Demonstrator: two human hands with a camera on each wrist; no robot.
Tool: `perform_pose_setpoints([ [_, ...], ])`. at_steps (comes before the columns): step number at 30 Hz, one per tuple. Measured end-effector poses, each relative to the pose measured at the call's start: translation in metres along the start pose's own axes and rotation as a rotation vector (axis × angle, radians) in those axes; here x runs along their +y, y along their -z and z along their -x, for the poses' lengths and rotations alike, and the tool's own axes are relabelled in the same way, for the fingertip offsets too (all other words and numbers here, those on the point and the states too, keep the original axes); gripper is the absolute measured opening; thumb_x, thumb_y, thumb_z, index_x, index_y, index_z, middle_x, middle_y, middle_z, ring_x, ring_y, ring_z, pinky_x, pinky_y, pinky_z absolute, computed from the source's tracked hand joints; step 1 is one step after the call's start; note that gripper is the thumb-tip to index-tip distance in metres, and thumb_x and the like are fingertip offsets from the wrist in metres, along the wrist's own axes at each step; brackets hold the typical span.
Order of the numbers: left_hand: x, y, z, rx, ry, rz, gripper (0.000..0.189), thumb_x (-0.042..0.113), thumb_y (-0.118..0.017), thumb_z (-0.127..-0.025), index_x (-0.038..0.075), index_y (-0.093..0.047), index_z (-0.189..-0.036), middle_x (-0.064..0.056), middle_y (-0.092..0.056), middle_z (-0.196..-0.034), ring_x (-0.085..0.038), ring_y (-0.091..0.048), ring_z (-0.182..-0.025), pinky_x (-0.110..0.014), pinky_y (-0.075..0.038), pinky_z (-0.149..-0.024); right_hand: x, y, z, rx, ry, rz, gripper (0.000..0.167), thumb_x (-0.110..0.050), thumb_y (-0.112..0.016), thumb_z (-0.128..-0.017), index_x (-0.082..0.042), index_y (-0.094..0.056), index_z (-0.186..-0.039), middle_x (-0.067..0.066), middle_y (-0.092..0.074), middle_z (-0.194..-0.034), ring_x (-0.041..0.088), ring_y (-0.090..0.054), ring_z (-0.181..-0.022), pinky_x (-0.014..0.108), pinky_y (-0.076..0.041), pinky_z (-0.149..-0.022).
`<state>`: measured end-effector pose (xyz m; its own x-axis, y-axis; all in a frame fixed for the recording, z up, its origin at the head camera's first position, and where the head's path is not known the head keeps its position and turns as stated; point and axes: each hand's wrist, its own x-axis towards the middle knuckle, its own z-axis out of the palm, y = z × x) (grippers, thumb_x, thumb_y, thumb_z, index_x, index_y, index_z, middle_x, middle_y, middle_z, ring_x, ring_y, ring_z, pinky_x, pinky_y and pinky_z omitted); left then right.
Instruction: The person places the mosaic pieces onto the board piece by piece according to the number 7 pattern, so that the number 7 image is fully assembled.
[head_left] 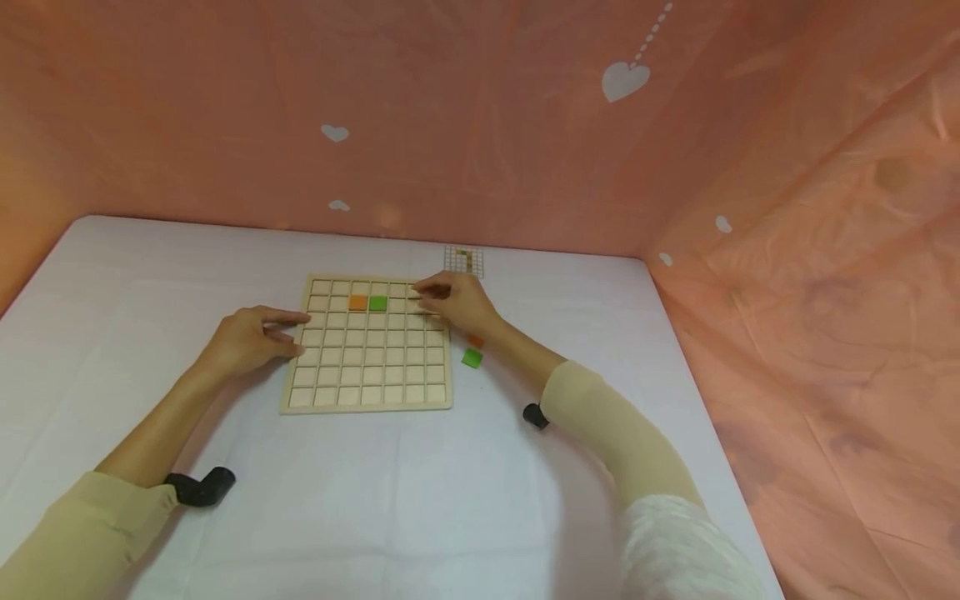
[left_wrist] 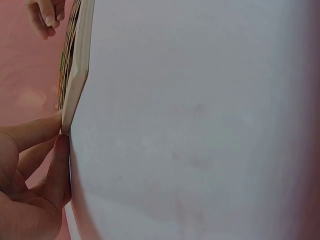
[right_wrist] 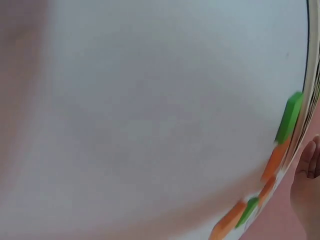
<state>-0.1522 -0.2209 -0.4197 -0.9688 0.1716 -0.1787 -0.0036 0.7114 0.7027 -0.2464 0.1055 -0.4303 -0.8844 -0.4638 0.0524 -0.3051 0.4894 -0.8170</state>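
Observation:
A pale wooden grid board (head_left: pixel 372 400) lies on the table, with one orange tile (head_left: pixel 358 302) and one green tile (head_left: pixel 378 303) side by side in its second row. My left hand (head_left: pixel 243 340) touches the board's left edge with thumb and fingers, which the left wrist view shows up close at the board's rim (left_wrist: pixel 82 65). Over the upper right corner of the board is my right hand (head_left: pixel 461 304), thumb and forefinger apart and no tile visible between them. Just right of the board lie a loose green tile (head_left: pixel 472 358) and an orange tile (head_left: pixel 476 341), partly covered by my right wrist.
Behind my right hand lies a small card (head_left: pixel 464 260) printed with a coloured grid. In the right wrist view several green and orange tiles (right_wrist: pixel 289 117) lie in a line beside the board. An orange cloth (head_left: pixel 480 125) with white hearts hangs behind the white table (head_left: pixel 450 500).

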Motion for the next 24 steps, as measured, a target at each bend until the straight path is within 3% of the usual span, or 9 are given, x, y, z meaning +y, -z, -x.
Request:
perform_pose_setpoints([
  [5,0.001,0.0,0.0,0.002,0.0,-0.002,0.05,0.018,-0.078,-0.085,0.003,-0.064,-0.131,-0.016,-0.073,-0.098,-0.035,-0.064,-0.099,-0.046,-0.045,-0.084,0.008,0.016,0.01,0.062,-0.046,-0.006,0.023,-0.015,-0.075,-0.09,-0.008,-0.075,-0.111,-0.001,-0.071,-0.109,0.011,-0.065,-0.094,0.023,-0.053,-0.082],
  [9,0.001,-0.001,0.0,-0.004,0.004,0.002,0.05,0.018,-0.078,-0.085,0.003,-0.064,-0.131,-0.017,-0.073,-0.099,-0.035,-0.065,-0.099,-0.045,-0.045,-0.083,0.018,0.026,0.02,0.092,-0.038,0.021,0.022,-0.013,-0.076,-0.089,-0.007,-0.075,-0.11,0.002,-0.07,-0.109,0.014,-0.065,-0.094,0.025,-0.053,-0.083],
  [15,-0.005,-0.005,0.003,-0.016,0.006,0.007,0.052,0.018,-0.078,-0.085,0.002,-0.063,-0.132,-0.019,-0.073,-0.102,-0.038,-0.064,-0.102,-0.053,-0.045,-0.088,0.031,0.037,0.031,0.108,-0.066,0.022,0.023,-0.011,-0.075,-0.089,-0.005,-0.074,-0.112,0.005,-0.071,-0.107,0.018,-0.066,-0.093,0.028,-0.054,-0.082],
  [24,-0.003,-0.002,0.0,-0.006,-0.001,0.011,0.053,0.019,-0.078,-0.085,0.003,-0.062,-0.133,-0.018,-0.073,-0.102,-0.037,-0.063,-0.103,-0.052,-0.044,-0.088,0.039,0.048,0.039,0.129,-0.112,0.066,0.028,-0.015,-0.079,-0.086,-0.007,-0.074,-0.113,0.007,-0.072,-0.109,0.02,-0.067,-0.097,0.03,-0.053,-0.085],
])
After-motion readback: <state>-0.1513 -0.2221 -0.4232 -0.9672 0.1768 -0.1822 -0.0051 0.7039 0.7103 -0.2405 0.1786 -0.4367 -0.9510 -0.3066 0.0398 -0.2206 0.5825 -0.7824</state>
